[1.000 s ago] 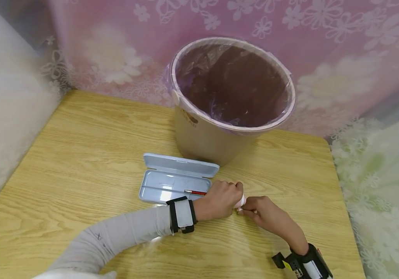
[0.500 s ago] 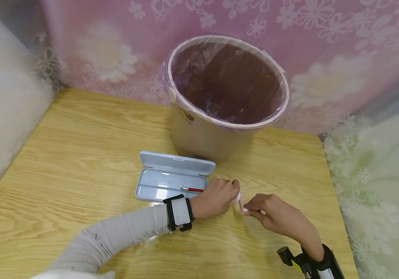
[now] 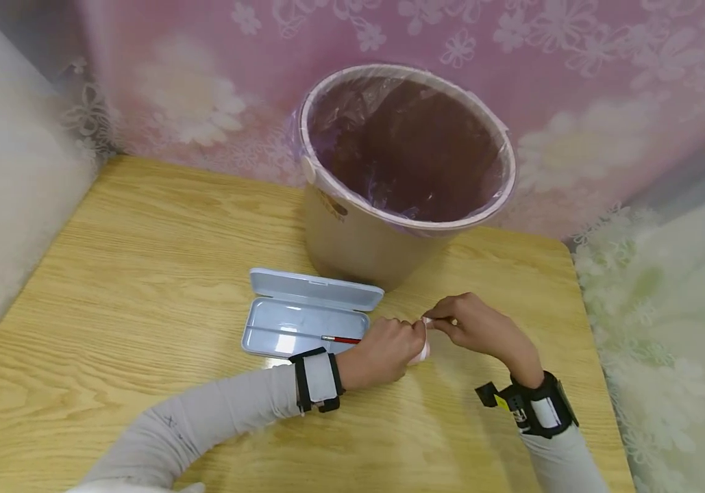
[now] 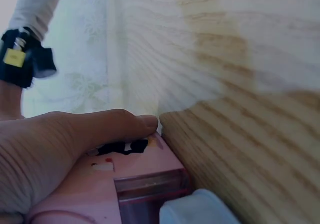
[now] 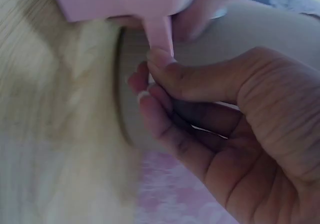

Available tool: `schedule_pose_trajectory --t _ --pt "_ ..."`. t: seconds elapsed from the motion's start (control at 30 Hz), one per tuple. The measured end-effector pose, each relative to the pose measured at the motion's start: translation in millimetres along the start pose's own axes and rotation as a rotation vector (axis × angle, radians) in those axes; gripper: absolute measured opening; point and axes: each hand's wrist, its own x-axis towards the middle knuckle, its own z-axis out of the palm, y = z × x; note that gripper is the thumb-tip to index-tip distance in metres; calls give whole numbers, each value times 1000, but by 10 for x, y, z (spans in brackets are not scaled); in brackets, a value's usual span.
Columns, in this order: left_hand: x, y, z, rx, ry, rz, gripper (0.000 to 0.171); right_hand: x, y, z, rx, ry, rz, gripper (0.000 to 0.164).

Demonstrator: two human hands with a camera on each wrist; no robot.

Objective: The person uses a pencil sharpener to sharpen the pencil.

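Note:
My left hand (image 3: 383, 352) grips a pink crank pencil sharpener (image 4: 165, 159) on the table; its thumb lies along the printed top in the left wrist view. A clear window shows in the sharpener's side. My right hand (image 3: 481, 330) pinches the end of the sharpener's pink crank (image 5: 160, 34) between thumb and fingers. From the left side of my left hand a red pencil (image 3: 344, 340) with a silver-coloured end reaches over the open light-blue pencil case (image 3: 284, 313). The pencil's other end is hidden by the hand.
Behind the pencil case stands a large beige bin (image 3: 358, 239) with a clear liner over its rim. The wooden table (image 3: 142, 274) meets pink flowered cloth (image 3: 192, 96) at the back and pale cloth at both sides.
My right hand, holding the crank, went slightly right and down, then up to the sharpener's far side. My left hand stays gripping the sharpener.

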Motion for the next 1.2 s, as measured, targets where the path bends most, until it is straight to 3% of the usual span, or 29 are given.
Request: schedule_pose_trajectory --t 0.17,0.4,0.7,0.87,1.07,1.2 --pt "1 41 -18 -18 -52 11 16 -18 208 183 149 -69 53 19" --pt "8 71 -18 -45 -56 1 16 -174 270 375 249 6 227 10" --pt "25 31 -26 -43 -74 -45 24 -278 189 615 233 97 152 17" --pt "23 26 -24 -14 -74 -62 27 -389 32 702 232 94 144 9" --pt "31 44 -15 -18 -67 -57 18 -536 -184 558 251 1 91 10" --pt "26 25 -10 -33 -75 -56 17 -545 -292 438 230 -14 13 13"
